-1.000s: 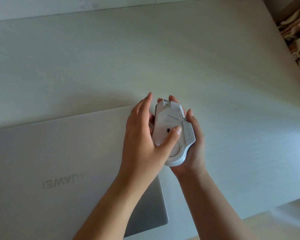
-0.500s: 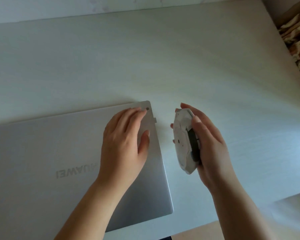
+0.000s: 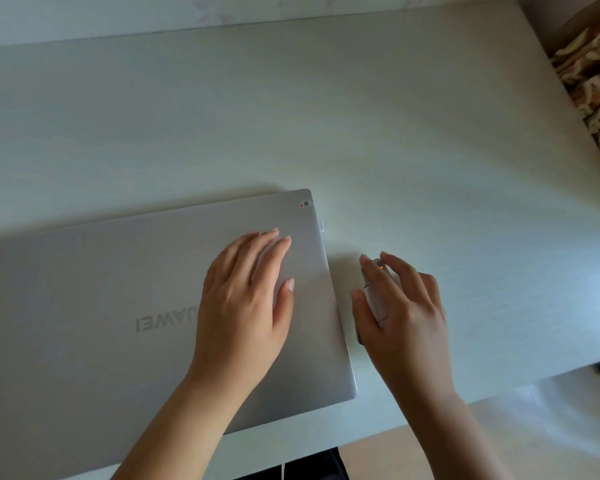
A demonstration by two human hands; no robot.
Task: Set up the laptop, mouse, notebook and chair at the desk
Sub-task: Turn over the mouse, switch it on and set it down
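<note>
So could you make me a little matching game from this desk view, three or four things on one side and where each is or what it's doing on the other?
Things:
1. silver closed laptop
2. white computer mouse
3. left hand
4. right hand

States:
A. curled round the mouse
B. flat on the laptop lid
C. lid shut, logo showing
D. on the pale wooden desk, right of the laptop

Pairs: 1-C, 2-D, 3-B, 4-A

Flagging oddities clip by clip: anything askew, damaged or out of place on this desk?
Nothing stands out. The closed laptop lies flat on the desk, slightly rotated against its front edge. The left hand rests on its lid; the right hand cups the mouse beside it.
</note>
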